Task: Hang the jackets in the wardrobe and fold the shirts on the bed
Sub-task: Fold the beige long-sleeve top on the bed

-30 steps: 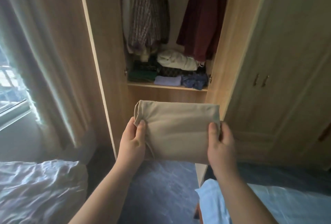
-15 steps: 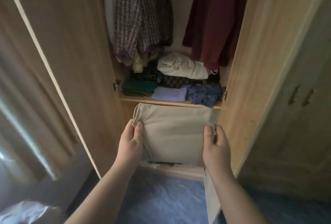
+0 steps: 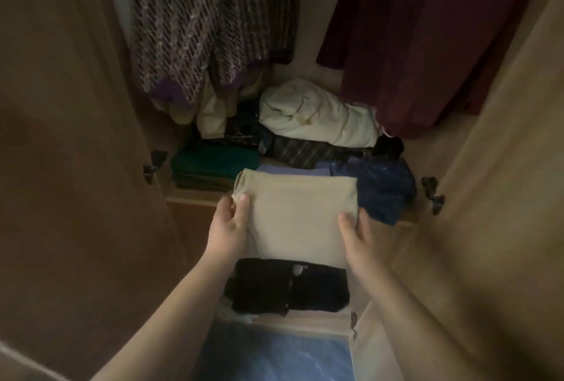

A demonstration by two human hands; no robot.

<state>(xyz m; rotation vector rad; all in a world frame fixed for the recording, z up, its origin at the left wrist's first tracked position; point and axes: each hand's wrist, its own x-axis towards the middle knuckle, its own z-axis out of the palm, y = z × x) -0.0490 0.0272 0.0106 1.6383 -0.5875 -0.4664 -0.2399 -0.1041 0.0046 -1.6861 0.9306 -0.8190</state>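
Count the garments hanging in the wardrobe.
2 plainly visible: a patterned knit garment hanging at the left and a maroon garment at the right. Pale fabric shows below the knit one, so another hanging piece may be hidden behind it.

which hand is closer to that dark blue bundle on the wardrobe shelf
Right. The right hand grips the folded beige shirt at its edge just beside the dark blue bundle; the left hand grips the shirt's opposite edge, with the whole shirt between it and the bundle.

Head camera looks forward and down, close into the open wardrobe (image 3: 476, 185).
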